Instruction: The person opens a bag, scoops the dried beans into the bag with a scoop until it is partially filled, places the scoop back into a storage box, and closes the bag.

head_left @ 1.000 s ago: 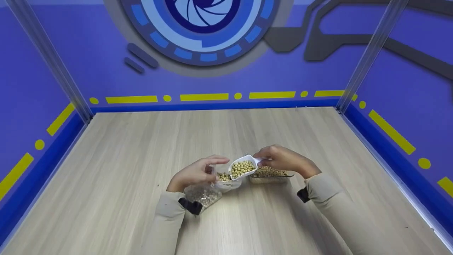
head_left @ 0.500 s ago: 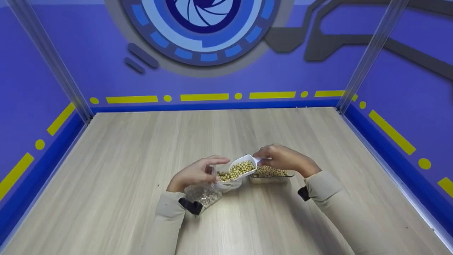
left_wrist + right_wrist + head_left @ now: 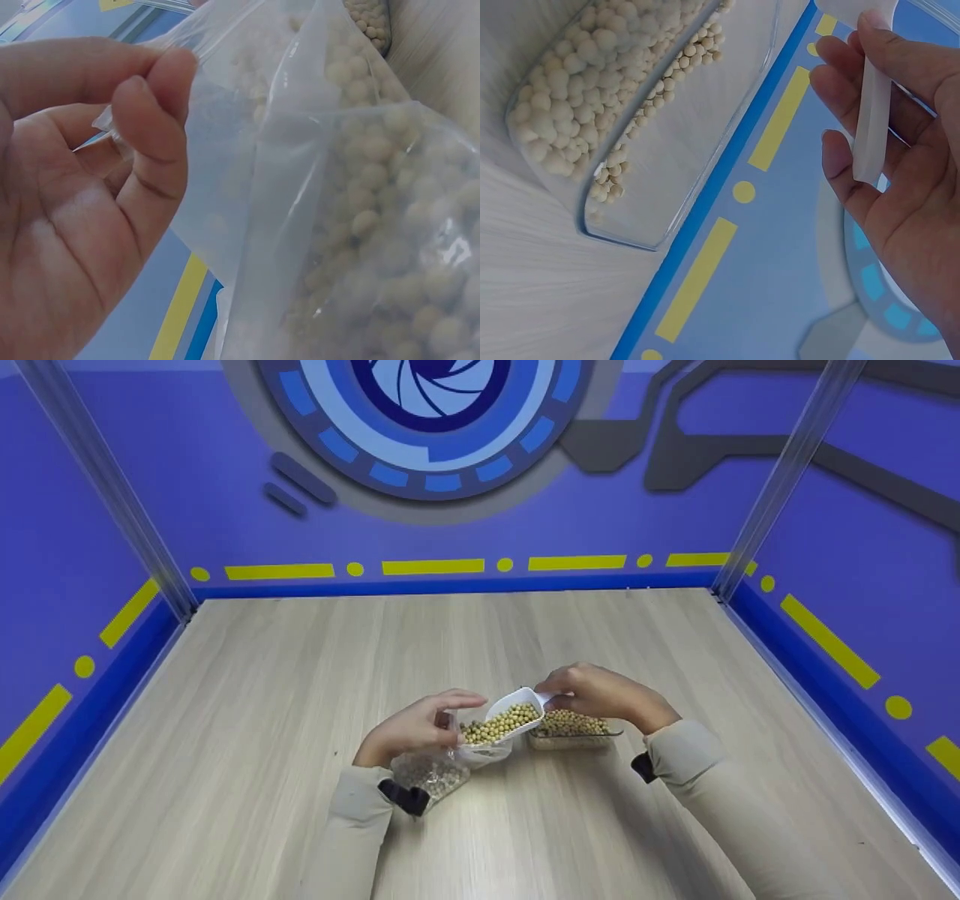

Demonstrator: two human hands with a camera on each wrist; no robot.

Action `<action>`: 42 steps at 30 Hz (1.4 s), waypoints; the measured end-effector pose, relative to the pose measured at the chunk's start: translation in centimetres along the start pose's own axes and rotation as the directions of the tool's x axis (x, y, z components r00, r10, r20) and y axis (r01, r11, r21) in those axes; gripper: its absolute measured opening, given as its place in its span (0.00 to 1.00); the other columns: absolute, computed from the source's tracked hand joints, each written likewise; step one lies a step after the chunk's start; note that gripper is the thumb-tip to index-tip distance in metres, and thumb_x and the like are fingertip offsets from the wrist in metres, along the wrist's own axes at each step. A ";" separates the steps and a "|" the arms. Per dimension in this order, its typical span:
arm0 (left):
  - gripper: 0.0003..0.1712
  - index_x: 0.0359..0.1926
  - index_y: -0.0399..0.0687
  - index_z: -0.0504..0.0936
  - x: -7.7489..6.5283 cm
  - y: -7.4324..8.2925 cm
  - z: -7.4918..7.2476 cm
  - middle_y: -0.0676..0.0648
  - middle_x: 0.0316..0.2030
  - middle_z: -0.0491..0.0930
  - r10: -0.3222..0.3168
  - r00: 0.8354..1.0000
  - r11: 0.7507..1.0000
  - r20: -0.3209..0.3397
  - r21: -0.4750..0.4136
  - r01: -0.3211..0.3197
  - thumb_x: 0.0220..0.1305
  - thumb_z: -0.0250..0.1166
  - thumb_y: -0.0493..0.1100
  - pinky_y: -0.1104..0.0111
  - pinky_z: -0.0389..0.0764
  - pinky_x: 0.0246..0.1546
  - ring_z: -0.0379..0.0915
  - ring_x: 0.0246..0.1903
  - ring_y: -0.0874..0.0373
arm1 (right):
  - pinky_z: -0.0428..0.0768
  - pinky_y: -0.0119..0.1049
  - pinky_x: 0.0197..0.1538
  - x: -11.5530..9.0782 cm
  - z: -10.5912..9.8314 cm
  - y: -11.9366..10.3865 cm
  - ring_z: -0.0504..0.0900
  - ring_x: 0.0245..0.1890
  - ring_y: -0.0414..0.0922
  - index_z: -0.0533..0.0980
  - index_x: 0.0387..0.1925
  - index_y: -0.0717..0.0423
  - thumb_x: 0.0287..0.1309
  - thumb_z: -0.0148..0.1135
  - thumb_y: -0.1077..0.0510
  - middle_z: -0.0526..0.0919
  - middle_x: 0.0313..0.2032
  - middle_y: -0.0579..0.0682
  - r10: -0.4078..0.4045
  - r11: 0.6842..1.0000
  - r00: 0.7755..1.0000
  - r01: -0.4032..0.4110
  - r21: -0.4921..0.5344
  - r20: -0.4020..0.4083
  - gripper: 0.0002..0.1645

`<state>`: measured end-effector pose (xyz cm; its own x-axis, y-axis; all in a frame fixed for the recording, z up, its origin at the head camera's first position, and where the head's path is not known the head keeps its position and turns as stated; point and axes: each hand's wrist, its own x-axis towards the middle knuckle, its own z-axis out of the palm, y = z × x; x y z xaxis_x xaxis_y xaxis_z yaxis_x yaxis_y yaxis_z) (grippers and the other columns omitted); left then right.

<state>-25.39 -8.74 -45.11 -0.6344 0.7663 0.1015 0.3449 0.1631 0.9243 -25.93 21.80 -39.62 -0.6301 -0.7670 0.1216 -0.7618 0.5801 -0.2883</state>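
Observation:
In the head view my left hand pinches the edge of a clear plastic bag between thumb and fingertip, seen closely in the left wrist view. My right hand grips the handle of a white scoop. The scoop's bowl is tilted down to the left at the bag's mouth. Round, pale yellow beans, like soybeans, spread from the bowl toward the bag. Below the right hand stands a clear rectangular container with more beans, partly hidden by that hand.
Next to the left wrist lies another clear bag filled with beans. The wooden table is bounded by blue-purple walls at the back and both sides.
The scoop has tipped further left, and its beans have slid from the bowl toward the bag's mouth. The left hand has stayed in place.

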 end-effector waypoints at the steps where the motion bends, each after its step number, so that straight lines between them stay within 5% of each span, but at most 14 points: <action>1: 0.36 0.68 0.33 0.64 0.0 0.0 0.0 0.35 0.68 0.59 -0.003 1.000 1.000 -0.003 0.003 0.003 0.56 0.56 0.24 0.76 0.74 0.25 0.68 0.24 0.70 | 0.83 0.40 0.43 0.0 0.0 0.0 0.85 0.40 0.47 0.82 0.47 0.62 0.57 0.64 0.63 0.87 0.40 0.55 -0.001 1.000 1.000 0.001 -0.006 0.000 0.15; 24: 0.35 0.65 0.35 0.69 0.1 1.2 0.3 0.38 0.65 0.64 0.021 0.993 0.998 -0.119 -0.051 -0.027 0.52 0.61 0.25 0.75 0.77 0.34 0.68 0.28 0.65 | 0.83 0.39 0.44 0.5 -2.1 -0.5 0.83 0.42 0.49 0.81 0.49 0.62 0.58 0.62 0.66 0.85 0.43 0.56 -0.026 0.993 0.999 0.023 -0.116 -0.025 0.17; 31: 0.36 0.65 0.36 0.69 0.2 1.7 0.4 0.39 0.67 0.62 -0.018 0.987 0.994 -0.158 -0.108 0.001 0.51 0.59 0.25 0.76 0.76 0.32 0.68 0.28 0.66 | 0.81 0.43 0.45 0.7 -2.9 -0.9 0.82 0.43 0.49 0.82 0.49 0.60 0.57 0.63 0.65 0.85 0.42 0.54 -0.045 0.986 0.998 0.037 -0.162 -0.047 0.16; 42: 0.36 0.66 0.34 0.68 0.2 2.3 0.5 0.38 0.66 0.62 0.018 0.987 0.989 -0.160 -0.139 -0.041 0.52 0.57 0.26 0.73 0.79 0.34 0.70 0.29 0.66 | 0.78 0.44 0.43 0.7 -3.9 -1.1 0.82 0.43 0.50 0.82 0.49 0.59 0.56 0.64 0.64 0.85 0.42 0.54 -0.069 0.979 0.995 0.054 -0.198 -0.070 0.17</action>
<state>-24.37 -7.94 -43.11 -0.7305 0.6599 0.1759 0.2712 0.0438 0.9615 -26.11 21.71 -35.50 -0.5849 -0.7842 0.2072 -0.8095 0.5805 -0.0879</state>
